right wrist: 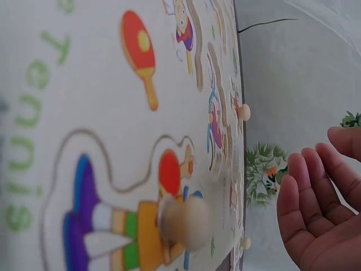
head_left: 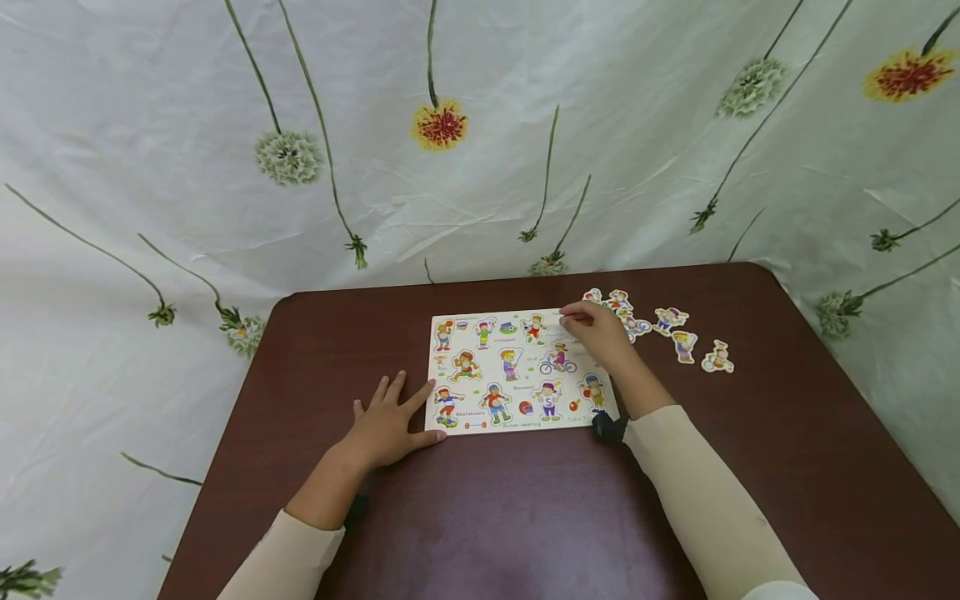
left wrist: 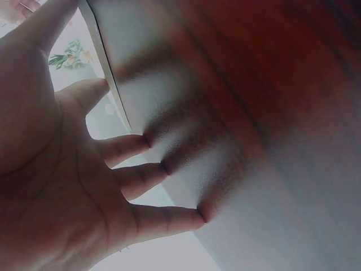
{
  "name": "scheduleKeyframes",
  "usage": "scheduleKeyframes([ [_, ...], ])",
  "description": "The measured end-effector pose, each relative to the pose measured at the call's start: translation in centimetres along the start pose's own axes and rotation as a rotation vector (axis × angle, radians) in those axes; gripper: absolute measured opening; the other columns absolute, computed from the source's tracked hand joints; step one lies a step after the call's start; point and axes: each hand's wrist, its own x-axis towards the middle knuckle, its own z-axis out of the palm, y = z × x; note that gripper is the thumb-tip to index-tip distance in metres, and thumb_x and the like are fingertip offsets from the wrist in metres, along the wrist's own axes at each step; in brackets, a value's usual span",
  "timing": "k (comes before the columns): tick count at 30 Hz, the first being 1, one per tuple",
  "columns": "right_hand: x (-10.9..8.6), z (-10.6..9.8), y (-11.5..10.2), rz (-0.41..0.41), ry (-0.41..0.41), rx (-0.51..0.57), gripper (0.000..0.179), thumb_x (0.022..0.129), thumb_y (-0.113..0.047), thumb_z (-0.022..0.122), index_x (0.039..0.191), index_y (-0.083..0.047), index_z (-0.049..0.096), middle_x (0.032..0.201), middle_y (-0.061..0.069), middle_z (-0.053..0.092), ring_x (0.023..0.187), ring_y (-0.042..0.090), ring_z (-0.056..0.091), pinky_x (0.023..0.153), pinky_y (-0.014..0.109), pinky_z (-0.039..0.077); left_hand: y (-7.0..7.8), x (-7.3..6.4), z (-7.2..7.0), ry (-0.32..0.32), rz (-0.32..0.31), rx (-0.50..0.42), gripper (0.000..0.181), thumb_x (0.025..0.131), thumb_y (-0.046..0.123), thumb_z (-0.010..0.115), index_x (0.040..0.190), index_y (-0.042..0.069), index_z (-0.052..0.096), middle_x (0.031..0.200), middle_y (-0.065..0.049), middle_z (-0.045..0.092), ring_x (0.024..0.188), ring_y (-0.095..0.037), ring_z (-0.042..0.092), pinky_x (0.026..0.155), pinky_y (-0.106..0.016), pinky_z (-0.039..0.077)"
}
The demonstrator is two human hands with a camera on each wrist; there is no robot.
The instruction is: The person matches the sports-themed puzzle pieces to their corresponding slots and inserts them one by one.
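Note:
A white wooden puzzle board (head_left: 468,402) with sports figures and printed words lies on the table. My left hand (head_left: 386,429) rests beside its left side, fingers spread, with thumb and index fingertip at the edge. In the left wrist view, the other fingertips (left wrist: 163,168) touch the tabletop. Over the board's top right corner is my right hand (head_left: 596,329). Its fingers (right wrist: 302,192) are gently bent in the right wrist view, with the thumb apart and nothing seen between them. A table tennis figure (right wrist: 146,226) with a round wooden knob (right wrist: 194,223) sits near the board's lower right corner.
Several loose figure pieces (head_left: 618,300) are bunched behind the right hand. Further right lie a bat-holding figure piece (head_left: 684,347) and another cutout piece (head_left: 717,358). Behind the dark brown table (head_left: 480,517) hangs a flower-patterned cloth (head_left: 480,200).

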Motion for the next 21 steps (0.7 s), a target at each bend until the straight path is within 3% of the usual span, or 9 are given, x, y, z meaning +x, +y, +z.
scheduleKeyframes([
  [6,-0.6,-0.9,0.9,-0.009,0.049,0.030,0.030,0.101,-0.019,0.063,0.125,-0.003,0.068,0.117,0.018,0.069,0.107,0.030,0.066,0.092,0.037,0.052,-0.1,0.0,0.0,0.004,0.002,-0.003,0.087,0.089,0.063,0.067,0.161,0.030,0.029,0.169,-0.024,0.013,0.156,-0.050,0.007,0.110,-0.083,0.010],
  [11,-1.2,-1.8,1.7,0.029,0.084,0.036,0.030,0.101,-0.021,0.064,0.126,-0.006,0.068,0.119,0.018,0.069,0.108,0.028,0.064,0.091,0.034,0.052,-0.1,0.0,0.1,0.003,0.004,-0.003,0.088,0.089,0.064,0.067,0.161,0.030,0.029,0.169,-0.024,0.013,0.155,-0.050,0.007,0.110,-0.083,0.010],
  [17,-1.7,-3.3,2.7,0.049,0.117,0.078,0.033,0.101,-0.021,0.064,0.128,-0.002,0.067,0.120,0.020,0.068,0.093,0.008,0.062,0.080,0.016,0.051,-0.2,0.0,0.1,-0.001,-0.001,0.001,0.088,0.089,0.065,0.066,0.161,0.031,0.028,0.169,-0.023,0.012,0.156,-0.049,0.006,0.111,-0.083,0.010],
  [21,-2.2,-4.4,3.2,0.037,0.127,0.080,0.035,0.101,-0.022,0.064,0.128,0.000,0.066,0.120,0.018,0.067,0.088,-0.002,0.060,0.078,0.012,0.050,-0.1,0.0,0.1,-0.003,0.000,0.000,0.088,0.089,0.065,0.065,0.161,0.031,0.028,0.169,-0.023,0.012,0.156,-0.049,0.006,0.111,-0.083,0.010],
])
